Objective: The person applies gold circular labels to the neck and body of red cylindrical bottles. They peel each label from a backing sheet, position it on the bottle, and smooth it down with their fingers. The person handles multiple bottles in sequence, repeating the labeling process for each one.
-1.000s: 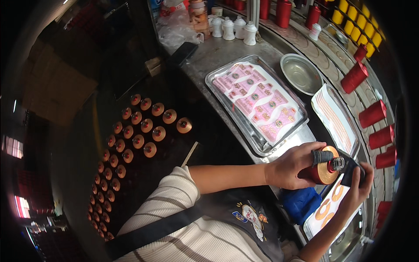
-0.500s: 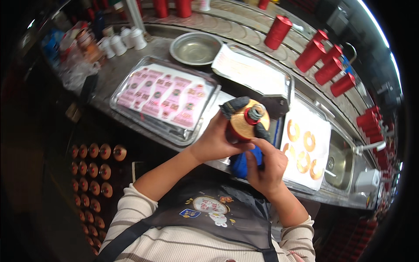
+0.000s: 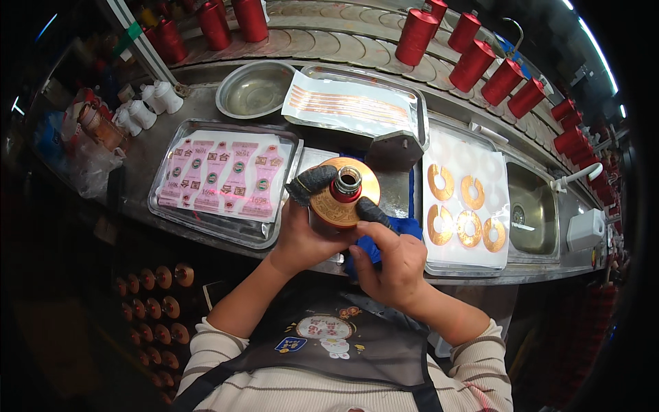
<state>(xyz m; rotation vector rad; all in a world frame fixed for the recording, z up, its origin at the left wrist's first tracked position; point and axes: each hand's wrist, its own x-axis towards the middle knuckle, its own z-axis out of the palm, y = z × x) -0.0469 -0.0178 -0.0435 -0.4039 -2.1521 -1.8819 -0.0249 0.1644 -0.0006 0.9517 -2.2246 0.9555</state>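
Left grip [image 3: 302, 230] is closed around a red bottle [image 3: 338, 214], which I hold tilted, its gold shoulder and open glass mouth toward my camera. One left finger wears a black cover; another dark cover shows at the bottle's right edge, and I cannot tell whose finger it is on. Right grip [image 3: 397, 264] sits at the bottle's lower right with fingers bent; I cannot tell whether they clasp it or merely touch.

Just behind my right fingers lies a blue cloth [image 3: 408, 226]. Down to my left, below the surface [image 3: 199, 106], gold-topped bottles [image 3: 163, 277] stand in rows.

On the surface's left is a tray [image 3: 226, 230] of pink labels [image 3: 237, 172]; on its right, a white sheet [image 3: 439, 259] carries gold rings [image 3: 469, 242], with a sink [image 3: 528, 199] beside it. Past the bottle I see a dark block [image 3: 397, 151], then a second tray [image 3: 422, 123] with gold strips [image 3: 350, 106]. Left of that are a metal bowl [image 3: 257, 93] and white caps [image 3: 165, 97]. Farthest off, more red bottles [image 3: 471, 65] stand along a curved track [image 3: 343, 48].
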